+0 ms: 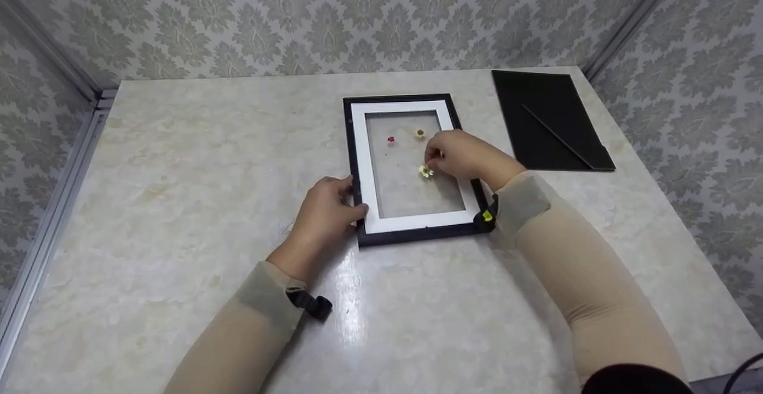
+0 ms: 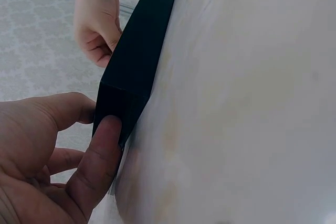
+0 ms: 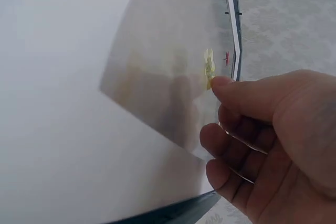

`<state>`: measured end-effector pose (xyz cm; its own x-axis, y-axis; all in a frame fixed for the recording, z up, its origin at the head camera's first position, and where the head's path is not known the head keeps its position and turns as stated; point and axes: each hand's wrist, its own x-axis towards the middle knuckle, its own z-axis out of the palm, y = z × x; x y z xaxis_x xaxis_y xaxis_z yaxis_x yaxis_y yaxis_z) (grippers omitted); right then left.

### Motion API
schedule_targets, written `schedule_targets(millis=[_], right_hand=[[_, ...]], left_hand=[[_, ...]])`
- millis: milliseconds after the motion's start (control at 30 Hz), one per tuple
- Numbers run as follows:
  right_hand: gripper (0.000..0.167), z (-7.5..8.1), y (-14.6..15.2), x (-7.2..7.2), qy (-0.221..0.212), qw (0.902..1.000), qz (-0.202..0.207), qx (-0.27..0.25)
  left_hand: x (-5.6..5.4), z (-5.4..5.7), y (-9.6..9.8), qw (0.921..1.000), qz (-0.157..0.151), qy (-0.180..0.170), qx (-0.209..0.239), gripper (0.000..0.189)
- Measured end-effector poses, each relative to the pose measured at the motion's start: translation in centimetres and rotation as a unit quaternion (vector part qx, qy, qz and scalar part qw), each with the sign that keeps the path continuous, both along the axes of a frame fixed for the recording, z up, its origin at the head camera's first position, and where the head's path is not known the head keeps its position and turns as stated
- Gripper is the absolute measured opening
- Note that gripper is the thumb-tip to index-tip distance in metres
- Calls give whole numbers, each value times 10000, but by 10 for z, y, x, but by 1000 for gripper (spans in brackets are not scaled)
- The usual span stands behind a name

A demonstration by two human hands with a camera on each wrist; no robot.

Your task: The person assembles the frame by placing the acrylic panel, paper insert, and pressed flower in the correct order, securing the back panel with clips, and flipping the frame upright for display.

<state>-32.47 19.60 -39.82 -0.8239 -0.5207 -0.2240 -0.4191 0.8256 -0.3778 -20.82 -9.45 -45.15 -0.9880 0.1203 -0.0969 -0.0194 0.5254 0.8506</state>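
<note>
A black picture frame (image 1: pixel 417 235) with a white mat (image 1: pixel 405 224) around its glass lies on the table. My left hand (image 1: pixel 325 206) holds the frame's near left edge, with the thumb on one side and fingers on the other, as the left wrist view (image 2: pixel 79 166) confirms up close. Over the glass, my right hand (image 1: pixel 462 154) pinches a pale yellow flower (image 1: pixel 425 171) between thumb and fingertips. Petals of this flower (image 3: pixel 209 64) stick out past the thumb in the right wrist view. Farther up the glass are a small red flower (image 1: pixel 391 140) and a cream flower (image 1: pixel 420 134).
At the back right, a black panel (image 1: pixel 536 96) lies flat with a thin dark strip (image 1: pixel 557 136) slanting across it. Patterned walls (image 1: pixel 334 18) enclose the marbled table (image 1: pixel 208 143) behind and at the sides.
</note>
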Motion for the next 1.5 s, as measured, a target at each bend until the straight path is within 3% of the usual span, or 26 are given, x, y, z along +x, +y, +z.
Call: schedule_targets(millis=[267,500,633,767,1000,1167,1267,1500], right_hand=[[25,6,22,8,275,9975,-241,-606],[23,12,68,23,749,9872,-436,-1337],[23,17,101,35,914,9815,-781,-1488],[29,17,135,43,785,9746,-1188,-1729],[35,4,184,44,819,9622,-1806,-1869],[47,-3,204,39,318,9600,-1890,-2041],[57,-7,214,40,-88,9679,-1605,-1932],[58,-16,226,47,-780,9867,-1080,-929]], left_hand=[[1,0,1,10000,27,-50,69,73],[1,0,0,9999,5,-96,118,72],[1,0,0,10000,-11,-51,33,72],[1,-1,0,10000,-7,34,1,72],[0,0,-2,9998,0,138,-106,71],[0,0,-5,9999,51,72,-73,72],[0,0,-5,10000,65,-12,-18,73],[-1,-1,-1,10000,6,-68,54,73]])
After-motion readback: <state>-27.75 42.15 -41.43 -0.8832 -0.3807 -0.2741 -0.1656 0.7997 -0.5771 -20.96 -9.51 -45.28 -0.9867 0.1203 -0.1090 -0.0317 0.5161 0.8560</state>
